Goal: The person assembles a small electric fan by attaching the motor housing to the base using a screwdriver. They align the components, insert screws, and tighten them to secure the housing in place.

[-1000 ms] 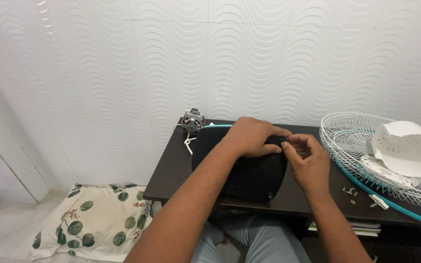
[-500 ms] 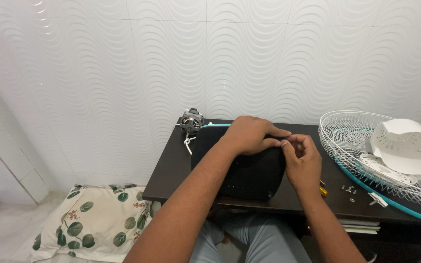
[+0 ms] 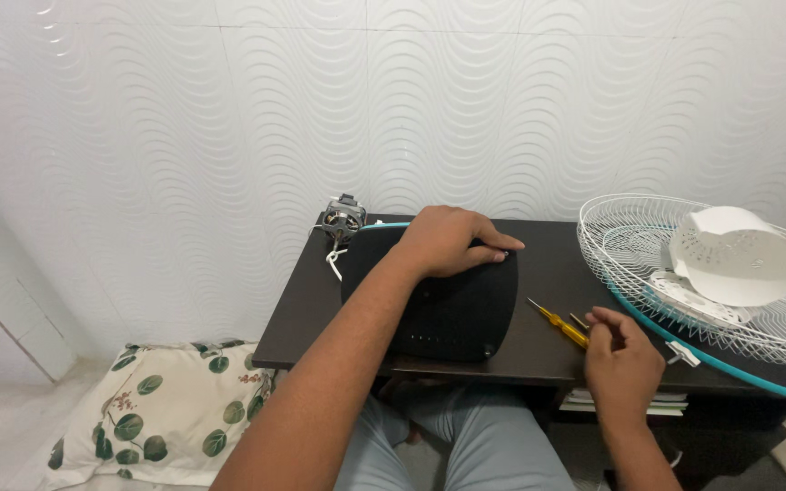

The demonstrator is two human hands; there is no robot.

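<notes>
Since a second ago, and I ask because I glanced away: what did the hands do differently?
The right hand left the black housing, where its fingertips had met the left hand's, and dropped toward the near table edge, beside the yellow-handled screwdriver; a grip on it cannot be made out. The left hand stayed pressed on the housing's top. Motor and fan guard stayed put.

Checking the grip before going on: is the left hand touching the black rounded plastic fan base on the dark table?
Touching. The head view shows the left hand lying palm-down on the black rounded plastic fan base, fingers spread over its far edge, no gap.
</notes>
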